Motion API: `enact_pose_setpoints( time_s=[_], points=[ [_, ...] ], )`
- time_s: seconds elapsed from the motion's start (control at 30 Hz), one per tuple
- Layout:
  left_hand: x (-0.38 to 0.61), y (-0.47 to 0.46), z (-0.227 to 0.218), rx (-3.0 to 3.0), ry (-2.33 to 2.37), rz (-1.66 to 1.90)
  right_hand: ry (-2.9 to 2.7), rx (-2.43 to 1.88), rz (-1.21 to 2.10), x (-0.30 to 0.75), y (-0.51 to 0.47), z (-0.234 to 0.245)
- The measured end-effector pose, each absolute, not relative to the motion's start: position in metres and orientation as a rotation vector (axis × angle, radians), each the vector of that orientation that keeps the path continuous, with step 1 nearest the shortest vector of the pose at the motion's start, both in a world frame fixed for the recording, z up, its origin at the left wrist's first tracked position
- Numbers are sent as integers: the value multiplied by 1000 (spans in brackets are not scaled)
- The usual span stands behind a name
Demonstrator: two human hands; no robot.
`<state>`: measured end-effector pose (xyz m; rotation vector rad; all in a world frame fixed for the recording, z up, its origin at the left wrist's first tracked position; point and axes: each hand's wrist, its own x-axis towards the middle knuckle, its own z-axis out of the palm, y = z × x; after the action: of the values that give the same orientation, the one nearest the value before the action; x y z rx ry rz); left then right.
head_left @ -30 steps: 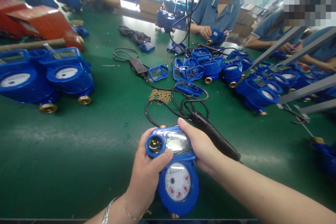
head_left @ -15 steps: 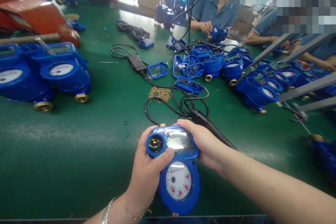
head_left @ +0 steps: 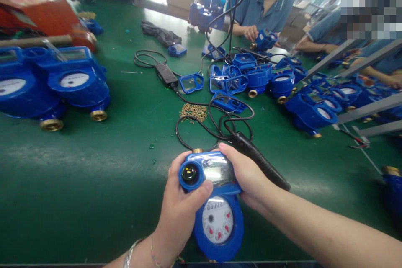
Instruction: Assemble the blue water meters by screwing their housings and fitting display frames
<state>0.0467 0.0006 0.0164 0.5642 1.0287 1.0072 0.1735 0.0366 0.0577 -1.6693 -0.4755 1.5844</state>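
Both hands hold a blue water meter [head_left: 218, 222] close to the table's near edge. It has a white round dial with small red pointers, and above it a box with a clear display window. My left hand [head_left: 180, 205] wraps round the left side, its thumb lying beside the dark round lens at the box's corner. My right hand [head_left: 248, 171] grips the box's right side, thumb along its top edge. Brass threads stick out at the far end. Just beyond the right hand lies a black electric screwdriver [head_left: 260, 161] with its cable.
A pile of small brass screws [head_left: 193, 113] lies ahead on the green table [head_left: 94, 184]. Blue covers [head_left: 191, 83] and more meters stand behind and to the right. Two meters [head_left: 73, 79] and an orange box [head_left: 40, 12] are at left. Co-workers sit across the table.
The meter and both hands appear slightly lower and further right, as does the whole scene. The display window now reflects more light. Both hands keep their hold.
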Motion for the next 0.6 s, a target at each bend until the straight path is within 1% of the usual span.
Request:
enact_pose_setpoints(
  time_s=[0.3, 0.6],
  points=[
    [48, 1, 15, 603, 1080, 1023, -409, -1595, 1590, 175, 31, 52],
    [48, 4, 23, 501, 1036, 1023, -365, -1662, 1714, 180, 39, 60]
  ],
)
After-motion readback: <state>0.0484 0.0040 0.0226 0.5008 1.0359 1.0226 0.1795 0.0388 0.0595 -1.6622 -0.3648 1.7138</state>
